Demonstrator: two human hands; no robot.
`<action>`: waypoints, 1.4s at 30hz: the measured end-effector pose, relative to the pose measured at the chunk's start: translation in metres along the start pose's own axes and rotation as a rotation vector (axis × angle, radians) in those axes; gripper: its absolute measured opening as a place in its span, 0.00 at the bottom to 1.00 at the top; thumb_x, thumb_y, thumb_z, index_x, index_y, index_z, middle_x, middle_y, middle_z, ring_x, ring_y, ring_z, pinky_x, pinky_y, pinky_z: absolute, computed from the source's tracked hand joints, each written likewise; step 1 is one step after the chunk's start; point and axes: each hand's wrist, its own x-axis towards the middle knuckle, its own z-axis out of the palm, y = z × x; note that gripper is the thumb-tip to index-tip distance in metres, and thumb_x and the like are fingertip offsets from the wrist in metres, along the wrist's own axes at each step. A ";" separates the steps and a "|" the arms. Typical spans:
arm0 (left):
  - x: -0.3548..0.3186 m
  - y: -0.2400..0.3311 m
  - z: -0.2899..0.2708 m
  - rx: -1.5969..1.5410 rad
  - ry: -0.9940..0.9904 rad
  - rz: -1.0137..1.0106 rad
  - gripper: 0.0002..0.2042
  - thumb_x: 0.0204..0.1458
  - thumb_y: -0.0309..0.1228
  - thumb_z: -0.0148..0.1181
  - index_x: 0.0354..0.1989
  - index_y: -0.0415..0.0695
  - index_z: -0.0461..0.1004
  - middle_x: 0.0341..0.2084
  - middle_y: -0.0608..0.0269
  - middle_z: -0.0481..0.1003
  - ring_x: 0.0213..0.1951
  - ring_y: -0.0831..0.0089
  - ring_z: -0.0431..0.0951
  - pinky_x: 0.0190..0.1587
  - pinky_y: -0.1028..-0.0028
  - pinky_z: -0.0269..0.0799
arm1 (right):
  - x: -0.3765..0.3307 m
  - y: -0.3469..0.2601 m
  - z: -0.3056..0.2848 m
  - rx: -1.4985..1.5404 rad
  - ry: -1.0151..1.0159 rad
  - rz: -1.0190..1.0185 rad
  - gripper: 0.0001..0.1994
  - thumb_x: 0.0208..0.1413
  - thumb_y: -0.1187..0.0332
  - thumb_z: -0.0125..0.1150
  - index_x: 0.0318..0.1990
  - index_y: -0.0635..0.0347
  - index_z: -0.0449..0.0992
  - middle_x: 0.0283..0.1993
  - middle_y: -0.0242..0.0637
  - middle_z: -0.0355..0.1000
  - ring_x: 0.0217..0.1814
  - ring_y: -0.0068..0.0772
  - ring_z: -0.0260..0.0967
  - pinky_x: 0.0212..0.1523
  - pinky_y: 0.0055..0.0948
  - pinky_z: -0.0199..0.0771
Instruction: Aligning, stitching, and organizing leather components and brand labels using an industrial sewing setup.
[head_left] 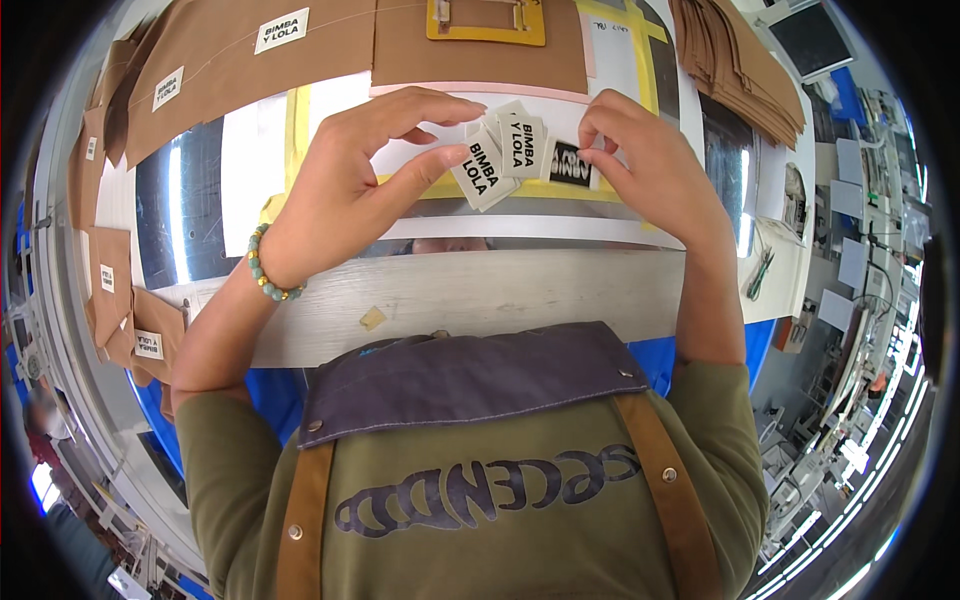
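Note:
A small loose pile of white fabric labels [522, 145] with black print lies on the white sheet between my hands. My left hand [370, 175] is open at the pile's left side, thumb and fingers apart, with the thumb tip close to the nearest label. Just right of the pile, my right hand [645, 160] pinches the edge of a black label [570, 165] with pale lettering between thumb and forefinger. Beyond the pile is a brown panel [480, 72] with a yellow frame-shaped template [487, 35] on it.
Brown pieces [215, 70] bearing white labels spread over the far left, with more brown pieces [113, 275] hanging at the left edge. A stack of brown panels [740, 70] is at the far right. Small snips [760, 275] lie right of my right forearm. Yellow tape [295, 135] edges the sheet.

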 end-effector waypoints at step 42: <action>0.021 -0.027 0.002 -0.487 -0.034 -0.320 0.15 0.75 0.31 0.55 0.59 0.36 0.82 0.46 0.63 0.86 0.48 0.81 0.82 0.55 0.75 0.79 | 0.065 -0.021 0.001 0.529 0.107 -0.115 0.10 0.64 0.69 0.71 0.49 0.63 0.86 0.41 0.34 0.83 0.40 0.22 0.78 0.41 0.27 0.79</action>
